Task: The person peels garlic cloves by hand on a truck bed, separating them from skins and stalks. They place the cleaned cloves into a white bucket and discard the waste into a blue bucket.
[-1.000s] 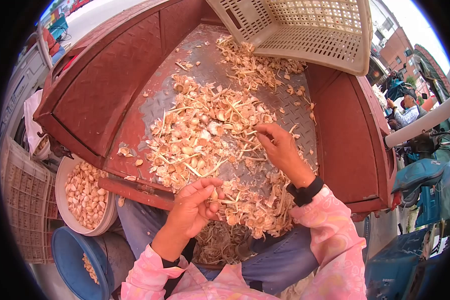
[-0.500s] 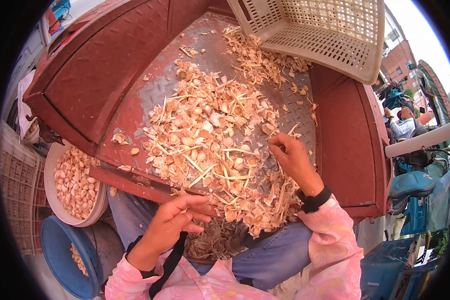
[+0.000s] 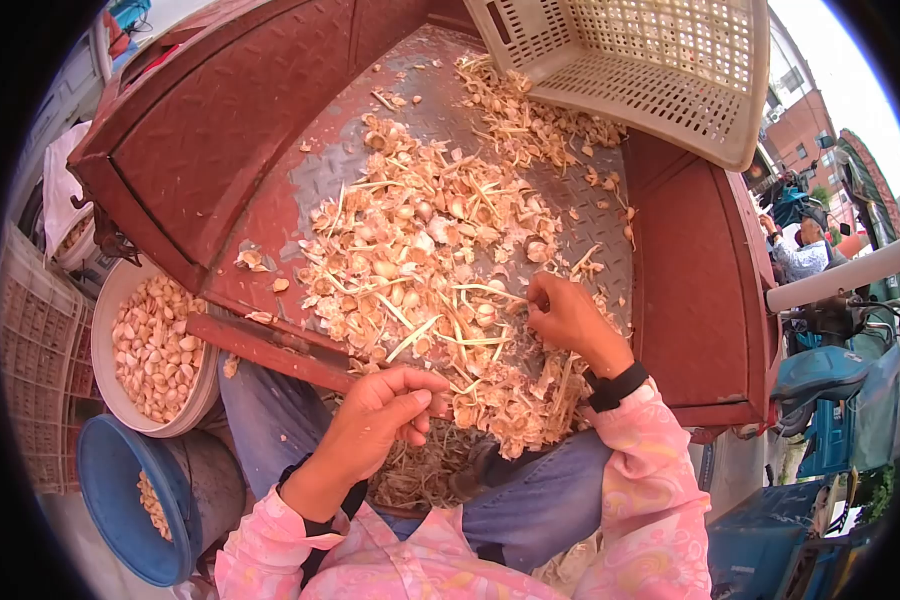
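A pile of garlic cloves, papery skins and pale stems (image 3: 420, 255) lies on the metal bed in front of me. My left hand (image 3: 375, 420) hovers at the near edge of the pile, its fingers curled and the thumb drawn in against them. What sits between those fingertips is too small to name. Over the right side of the pile, my right hand (image 3: 570, 320) has its thumb and fingers pinched together, close to the end of a dry garlic stem (image 3: 485, 290). Its fingertips hide whatever they may hold.
Red metal walls (image 3: 695, 290) flank the bed. A cream plastic crate (image 3: 660, 95) tilts at the back right. To my left stand a white bucket of garlic cloves (image 3: 155, 355) and a blue bucket (image 3: 95, 500) with some cloves. Another person (image 3: 805, 250) is far right.
My left hand has moved right and up towards the pile, its spread fingers now curled in. The right hand has shifted slightly down, still pinched. The whole view has turned a little.
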Available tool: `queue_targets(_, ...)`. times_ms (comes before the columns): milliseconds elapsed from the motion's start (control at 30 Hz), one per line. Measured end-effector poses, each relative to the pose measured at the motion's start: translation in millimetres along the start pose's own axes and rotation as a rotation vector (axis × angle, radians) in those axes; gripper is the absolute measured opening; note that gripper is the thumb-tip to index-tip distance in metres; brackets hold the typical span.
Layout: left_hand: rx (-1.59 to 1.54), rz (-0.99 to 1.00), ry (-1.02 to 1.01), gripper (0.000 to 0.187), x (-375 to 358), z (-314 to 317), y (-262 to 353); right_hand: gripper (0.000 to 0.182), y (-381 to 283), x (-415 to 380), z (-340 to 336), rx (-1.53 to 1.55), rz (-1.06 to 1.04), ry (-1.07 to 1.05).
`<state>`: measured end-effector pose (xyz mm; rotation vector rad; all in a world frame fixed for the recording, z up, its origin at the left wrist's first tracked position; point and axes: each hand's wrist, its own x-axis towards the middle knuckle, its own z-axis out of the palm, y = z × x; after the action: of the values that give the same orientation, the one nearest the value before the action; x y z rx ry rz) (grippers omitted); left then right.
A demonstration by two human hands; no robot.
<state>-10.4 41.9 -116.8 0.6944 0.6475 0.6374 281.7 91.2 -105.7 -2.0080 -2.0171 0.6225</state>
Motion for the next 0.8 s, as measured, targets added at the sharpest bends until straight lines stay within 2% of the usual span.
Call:
queue_targets(33, 0.008, 0.002, -0.008, 0.023, 4.7, 0.8, -1.3, 0.019, 2.8, -2.2, -1.9, 0.22, 0.038, 0.0)
queue_targets(133, -0.003, -0.004, -0.046, 0.026, 23.2, 4.6, -8.3, 0.018, -7.0, -9.2, -7.5, 0.889, 0.015, -0.18)
queue_targets(267, -0.119, -0.046, -0.123, 0.032, 48.6, 16.2, -12.0, 0.015, -35.4, -12.1, -1.9, 1.031, -0.15, -0.3)
queue_targets(367, -0.231, -0.075, -0.175, 0.033, 55.2, 20.7, -8.9, 0.016, -53.9, -12.7, 8.2, 1.028, -0.195, -0.361)
queue_targets(400, -0.262, -0.07, -0.19, 0.031, 55.9, 18.5, -10.8, 0.014, -58.9, -12.8, 6.5, 1.17, -0.137, -0.463)
queue_targets(500, -0.325, -0.039, -0.181, 0.032, 52.5, 11.4, -16.9, 0.011, -57.1, -8.6, 13.3, 1.061, -0.228, -0.457)
queue_targets(600, -0.225, 0.052, -0.114, 0.033, 35.8, 7.6, -8.0, 0.01, -61.3, -7.3, 11.3, 0.778, -0.392, -0.207)
queue_targets(633, -0.169, 0.092, -0.082, 0.033, 22.6, 4.4, 0.4, 0.01, -52.4, -2.3, 9.3, 0.756, -0.289, -0.066)
queue_targets(700, 0.036, 0.271, 0.074, 0.032, -17.7, -19.2, 22.8, 0.012, -22.1, 14.1, 8.3, 0.711, -0.089, 0.21)
queue_targets(800, 0.273, 0.506, 0.555, 0.028, -102.4, -91.2, 48.2, 0.019, 2.9, 18.1, 10.1, 0.276, -0.16, 0.32)
